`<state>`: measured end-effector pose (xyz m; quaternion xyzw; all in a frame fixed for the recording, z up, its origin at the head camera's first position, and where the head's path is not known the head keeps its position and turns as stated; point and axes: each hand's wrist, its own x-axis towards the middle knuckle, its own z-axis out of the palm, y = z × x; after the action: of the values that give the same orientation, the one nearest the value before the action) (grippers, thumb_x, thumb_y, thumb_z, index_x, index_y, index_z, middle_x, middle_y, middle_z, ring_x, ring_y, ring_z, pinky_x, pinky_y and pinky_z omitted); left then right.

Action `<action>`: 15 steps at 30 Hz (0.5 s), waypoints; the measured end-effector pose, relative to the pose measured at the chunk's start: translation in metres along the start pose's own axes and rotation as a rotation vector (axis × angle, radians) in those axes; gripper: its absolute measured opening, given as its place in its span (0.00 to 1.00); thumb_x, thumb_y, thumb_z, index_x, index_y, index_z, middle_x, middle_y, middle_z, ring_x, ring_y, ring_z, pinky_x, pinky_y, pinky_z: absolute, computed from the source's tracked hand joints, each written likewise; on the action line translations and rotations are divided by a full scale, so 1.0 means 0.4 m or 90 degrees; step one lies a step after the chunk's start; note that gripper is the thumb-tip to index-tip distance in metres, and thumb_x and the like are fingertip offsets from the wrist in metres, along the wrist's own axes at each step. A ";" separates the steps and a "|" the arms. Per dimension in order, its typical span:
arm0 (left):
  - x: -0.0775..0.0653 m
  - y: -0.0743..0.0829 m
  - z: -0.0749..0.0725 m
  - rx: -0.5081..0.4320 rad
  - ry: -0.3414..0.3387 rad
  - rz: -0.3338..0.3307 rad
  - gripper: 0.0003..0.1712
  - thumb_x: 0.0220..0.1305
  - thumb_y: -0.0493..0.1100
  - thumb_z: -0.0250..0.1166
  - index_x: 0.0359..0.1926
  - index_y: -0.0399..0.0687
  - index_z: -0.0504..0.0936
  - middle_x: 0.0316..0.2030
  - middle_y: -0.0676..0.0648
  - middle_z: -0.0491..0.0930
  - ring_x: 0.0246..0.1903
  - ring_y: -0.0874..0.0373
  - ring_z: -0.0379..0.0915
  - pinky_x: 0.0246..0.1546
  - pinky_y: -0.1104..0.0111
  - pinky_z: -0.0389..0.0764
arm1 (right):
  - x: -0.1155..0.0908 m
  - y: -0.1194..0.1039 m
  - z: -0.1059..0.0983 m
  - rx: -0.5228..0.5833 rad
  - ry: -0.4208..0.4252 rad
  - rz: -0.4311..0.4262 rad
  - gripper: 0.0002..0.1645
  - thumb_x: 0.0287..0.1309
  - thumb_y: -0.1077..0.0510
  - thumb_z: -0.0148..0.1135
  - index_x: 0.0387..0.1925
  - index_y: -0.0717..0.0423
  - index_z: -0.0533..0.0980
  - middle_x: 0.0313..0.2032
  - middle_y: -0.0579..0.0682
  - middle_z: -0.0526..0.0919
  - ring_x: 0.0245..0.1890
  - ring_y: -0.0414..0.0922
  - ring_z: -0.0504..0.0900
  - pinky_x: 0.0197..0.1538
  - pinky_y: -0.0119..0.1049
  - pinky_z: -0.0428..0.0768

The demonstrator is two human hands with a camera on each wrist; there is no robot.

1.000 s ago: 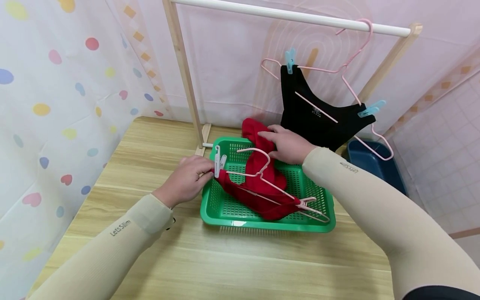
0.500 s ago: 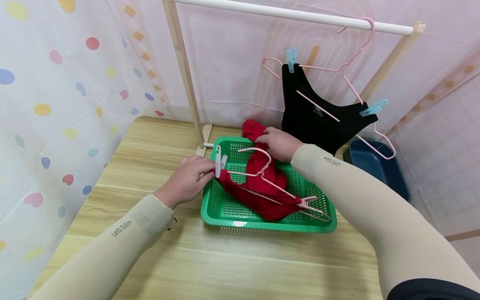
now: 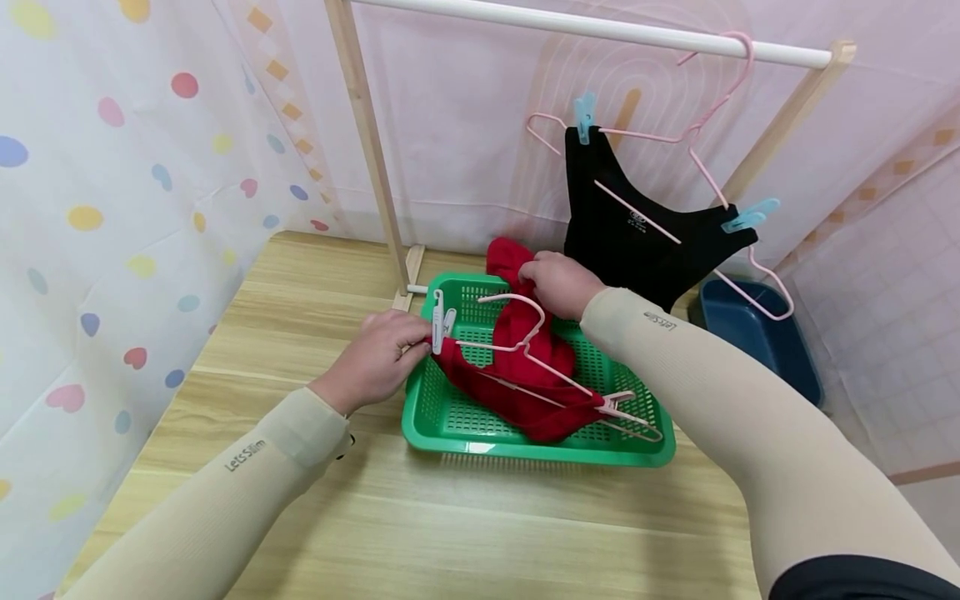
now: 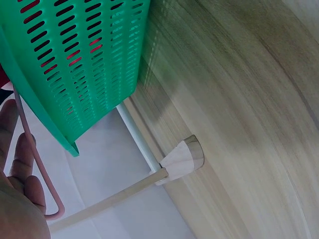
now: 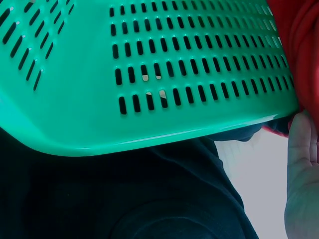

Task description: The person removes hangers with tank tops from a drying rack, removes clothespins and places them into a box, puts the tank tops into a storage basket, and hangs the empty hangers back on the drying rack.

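A red tank top lies bunched in a green basket, its back part draped over the far rim. On it lies a pink hanger. A grey clothespin clips one strap; a pale pink clothespin clips the other. My left hand pinches the strap end beside the grey clothespin, with the hanger's end loop across its fingers in the left wrist view. My right hand grips the bunched cloth by the far rim; its fingertips are partly hidden.
Behind the basket stands a wooden rack with a white rod. A black tank top hangs there from another pink hanger, held by two blue clothespins. A dark blue bin sits at the right. The wooden table extends in front.
My right hand has shifted slightly left, its spread fingers now curled onto the red cloth. The left hand, hanger and basket have barely moved.
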<state>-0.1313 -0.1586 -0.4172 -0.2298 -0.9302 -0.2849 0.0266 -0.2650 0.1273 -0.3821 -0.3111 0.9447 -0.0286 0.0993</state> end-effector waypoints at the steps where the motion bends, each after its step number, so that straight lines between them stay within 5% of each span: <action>1: 0.000 0.000 0.000 0.001 -0.001 -0.001 0.10 0.77 0.39 0.59 0.43 0.53 0.87 0.52 0.48 0.88 0.59 0.46 0.75 0.60 0.46 0.66 | 0.001 0.000 -0.001 -0.002 0.001 -0.002 0.12 0.73 0.64 0.59 0.52 0.55 0.84 0.49 0.57 0.85 0.50 0.52 0.81 0.60 0.43 0.81; 15: 0.004 -0.002 0.000 -0.003 0.009 0.002 0.11 0.77 0.38 0.59 0.45 0.54 0.88 0.52 0.48 0.88 0.58 0.47 0.75 0.58 0.48 0.65 | -0.041 0.015 -0.023 0.041 0.070 -0.027 0.14 0.73 0.66 0.55 0.50 0.58 0.84 0.49 0.57 0.86 0.51 0.53 0.83 0.62 0.45 0.81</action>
<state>-0.1332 -0.1585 -0.4174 -0.2292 -0.9290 -0.2888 0.0331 -0.2575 0.1420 -0.3712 -0.3254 0.9406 -0.0782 0.0567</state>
